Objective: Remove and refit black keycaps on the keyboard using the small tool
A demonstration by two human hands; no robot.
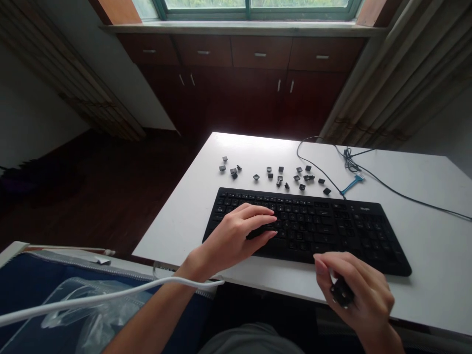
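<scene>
A black keyboard [320, 228] lies along the near side of the white table. My left hand [243, 230] rests over its left half, fingers stretched and slightly apart, touching or just above the keys. Past the front edge of the keyboard, my right hand [356, 290] is curled with thumb and forefinger together. Within its fingers sits a small black piece [342, 293]; whether it is one keycap or several, I cannot tell. Behind the keyboard, several loose black keycaps [280, 178] lie scattered, some upside down.
A blue brush [353, 185] lies behind the keyboard, near a bundled black cable [348, 160]. The white table [177, 221] ends at the left. A white cord [110, 297] crosses over a clear plastic bag [103, 314] at lower left. Dark red cabinets [236, 93] stand under the window.
</scene>
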